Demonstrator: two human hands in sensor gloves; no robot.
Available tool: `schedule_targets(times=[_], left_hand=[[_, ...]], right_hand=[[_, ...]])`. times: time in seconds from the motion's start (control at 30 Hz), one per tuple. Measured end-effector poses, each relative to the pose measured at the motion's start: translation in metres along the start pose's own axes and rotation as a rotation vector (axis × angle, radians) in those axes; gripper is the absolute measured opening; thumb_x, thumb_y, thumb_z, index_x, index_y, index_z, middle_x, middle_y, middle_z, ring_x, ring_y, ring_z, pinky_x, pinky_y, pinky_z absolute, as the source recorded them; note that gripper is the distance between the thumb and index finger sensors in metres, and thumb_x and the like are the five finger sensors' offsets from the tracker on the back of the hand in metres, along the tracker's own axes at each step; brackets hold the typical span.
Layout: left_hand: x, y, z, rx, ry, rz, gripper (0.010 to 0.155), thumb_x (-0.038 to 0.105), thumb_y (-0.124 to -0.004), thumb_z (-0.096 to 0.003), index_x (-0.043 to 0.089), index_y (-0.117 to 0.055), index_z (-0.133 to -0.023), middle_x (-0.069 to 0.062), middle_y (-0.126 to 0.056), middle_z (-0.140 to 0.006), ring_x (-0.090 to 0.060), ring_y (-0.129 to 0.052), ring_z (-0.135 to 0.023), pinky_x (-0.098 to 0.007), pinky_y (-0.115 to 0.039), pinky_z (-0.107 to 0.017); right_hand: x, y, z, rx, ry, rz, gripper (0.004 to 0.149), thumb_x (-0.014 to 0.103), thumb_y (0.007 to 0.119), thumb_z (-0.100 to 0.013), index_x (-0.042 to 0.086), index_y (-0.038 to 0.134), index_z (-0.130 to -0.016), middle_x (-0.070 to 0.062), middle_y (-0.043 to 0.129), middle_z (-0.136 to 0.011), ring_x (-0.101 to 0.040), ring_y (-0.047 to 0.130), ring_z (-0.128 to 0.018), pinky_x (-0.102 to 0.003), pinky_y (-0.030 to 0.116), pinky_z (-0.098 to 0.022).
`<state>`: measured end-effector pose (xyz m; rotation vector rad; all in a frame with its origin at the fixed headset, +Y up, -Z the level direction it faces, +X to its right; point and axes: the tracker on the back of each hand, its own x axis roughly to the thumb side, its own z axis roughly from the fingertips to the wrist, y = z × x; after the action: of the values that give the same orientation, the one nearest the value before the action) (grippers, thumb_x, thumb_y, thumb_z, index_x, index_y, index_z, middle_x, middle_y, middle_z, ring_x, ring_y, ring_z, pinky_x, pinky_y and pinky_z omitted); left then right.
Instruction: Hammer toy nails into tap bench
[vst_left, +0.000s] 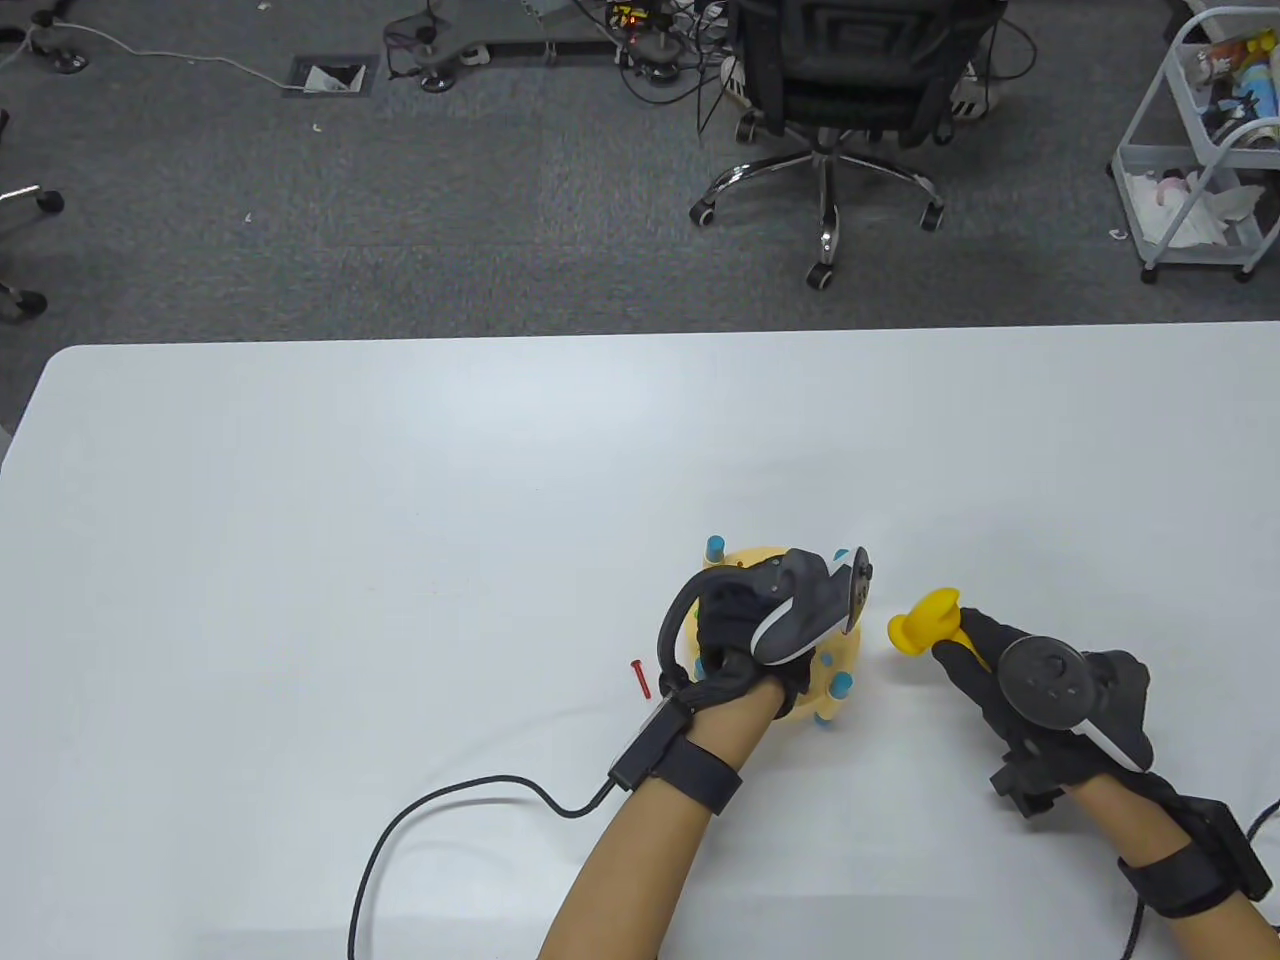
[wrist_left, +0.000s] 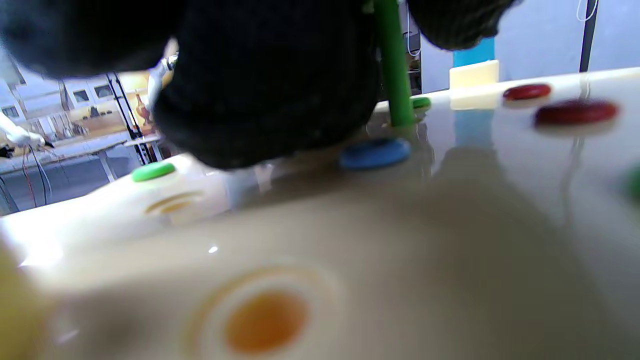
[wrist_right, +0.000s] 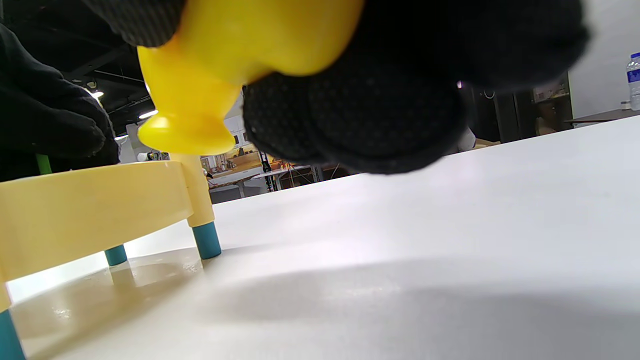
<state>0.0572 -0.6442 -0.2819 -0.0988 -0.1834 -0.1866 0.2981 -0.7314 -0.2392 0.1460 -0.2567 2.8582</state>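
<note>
1. We see the tap bench (vst_left: 848, 648) on the white table (vst_left: 400, 500), toward five o'clock of the table's middle; it is pale yellow with teal legs, mostly covered by the left hand.
2. Our left hand (vst_left: 745, 625) rests on top of the bench. In the left wrist view its gloved fingers (wrist_left: 270, 90) pinch a green nail (wrist_left: 395, 65) that stands upright on the bench top.
3. Around that nail, heads sit flush in the bench top: a blue head (wrist_left: 375, 153) just at six o'clock of it, two red heads (wrist_left: 575, 112) at three o'clock, a green head (wrist_left: 153, 171) at nine o'clock.
4. Our right hand (vst_left: 1010, 680) grips the yellow hammer (vst_left: 925, 622), closed around its handle, at three o'clock of the bench and apart from it. In the right wrist view the hammer head (wrist_right: 185, 120) hangs above the table beside the bench edge.
5. A loose red nail (vst_left: 640, 678) lies on the table at nine o'clock of the bench.
</note>
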Motion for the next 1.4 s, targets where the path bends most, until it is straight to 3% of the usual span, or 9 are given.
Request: schedule_targets(times=[0.3,0.4,0.57,0.7,0.83,0.97,1.13,1.3,1.4], left_hand=[[-0.002,0.008,0.003,0.024,-0.011,0.025,0.058,0.048,-0.065,-0.0404,0.014,-0.075,-0.087,-0.013,-0.100,-0.056,-0.018,-0.102,-0.025,-0.042,-0.085,-0.025],[-0.006,0.019,0.011,0.090,-0.018,0.031,0.059,0.048,-0.065,-0.0402,0.014,-0.074,-0.088,-0.014,-0.099,-0.058,-0.020,-0.102,-0.026,-0.043,-0.084,-0.025],[-0.031,0.035,0.043,0.228,-0.087,0.060,0.056,0.049,-0.066,-0.0404,0.018,-0.078,-0.086,-0.014,-0.099,-0.061,-0.019,-0.102,-0.030,-0.042,-0.084,-0.028],[-0.055,0.013,0.060,0.247,-0.129,0.082,0.057,0.052,-0.067,-0.0392,0.020,-0.078,-0.085,-0.014,-0.097,-0.065,-0.019,-0.101,-0.034,-0.041,-0.084,-0.030],[-0.072,-0.028,0.062,0.260,-0.172,0.140,0.064,0.057,-0.067,-0.0367,0.020,-0.074,-0.088,-0.013,-0.093,-0.073,-0.018,-0.099,-0.040,-0.041,-0.083,-0.033],[-0.079,-0.061,0.056,0.264,-0.205,0.282,0.066,0.059,-0.072,-0.0349,0.021,-0.071,-0.089,-0.012,-0.092,-0.075,-0.017,-0.099,-0.042,-0.041,-0.083,-0.034],[-0.080,-0.087,0.047,0.236,-0.223,0.349,0.057,0.051,-0.077,-0.0366,0.023,-0.074,-0.086,-0.010,-0.093,-0.070,-0.016,-0.099,-0.041,-0.041,-0.083,-0.035],[-0.083,-0.101,0.041,0.227,-0.237,0.460,0.056,0.049,-0.079,-0.0363,0.023,-0.073,-0.085,-0.010,-0.092,-0.071,-0.016,-0.098,-0.043,-0.042,-0.082,-0.036],[-0.083,-0.107,0.041,0.250,-0.237,0.465,0.055,0.048,-0.079,-0.0362,0.023,-0.073,-0.085,-0.011,-0.092,-0.070,-0.016,-0.099,-0.040,-0.041,-0.082,-0.035]], right_hand=[[0.000,0.000,0.000,0.000,0.000,0.000,0.069,0.058,0.056,-0.042,0.014,0.080,-0.089,-0.003,0.100,-0.051,-0.021,0.101,-0.029,-0.032,0.086,-0.026],[0.000,0.000,0.000,0.004,0.003,0.002,0.069,0.058,0.056,-0.042,0.014,0.080,-0.089,-0.003,0.100,-0.051,-0.021,0.101,-0.029,-0.032,0.086,-0.026],[0.000,-0.001,0.000,-0.010,0.012,-0.011,0.069,0.057,0.056,-0.042,0.014,0.080,-0.089,-0.003,0.100,-0.052,-0.021,0.101,-0.030,-0.033,0.086,-0.026],[0.000,-0.001,0.000,-0.020,0.014,-0.017,0.069,0.057,0.056,-0.042,0.014,0.080,-0.089,-0.003,0.100,-0.052,-0.021,0.101,-0.030,-0.033,0.086,-0.026],[0.001,0.000,0.000,-0.027,0.009,-0.014,0.069,0.058,0.056,-0.042,0.014,0.080,-0.089,-0.003,0.100,-0.052,-0.021,0.101,-0.030,-0.032,0.086,-0.026],[0.003,-0.001,0.001,-0.052,0.003,-0.028,0.069,0.058,0.056,-0.042,0.014,0.080,-0.089,-0.003,0.100,-0.052,-0.021,0.101,-0.030,-0.033,0.086,-0.026],[0.009,-0.007,0.002,-0.083,-0.023,-0.075,0.068,0.057,0.056,-0.042,0.014,0.079,-0.090,-0.003,0.100,-0.053,-0.021,0.101,-0.030,-0.033,0.086,-0.027],[0.047,-0.024,-0.011,-0.036,-0.160,-0.136,0.068,0.055,0.057,-0.043,0.013,0.076,-0.093,-0.004,0.098,-0.057,-0.023,0.100,-0.035,-0.034,0.085,-0.030],[0.087,-0.030,-0.023,-0.065,-0.259,-0.030,0.068,0.055,0.058,-0.043,0.013,0.077,-0.093,-0.004,0.098,-0.057,-0.023,0.100,-0.035,-0.034,0.085,-0.030]])
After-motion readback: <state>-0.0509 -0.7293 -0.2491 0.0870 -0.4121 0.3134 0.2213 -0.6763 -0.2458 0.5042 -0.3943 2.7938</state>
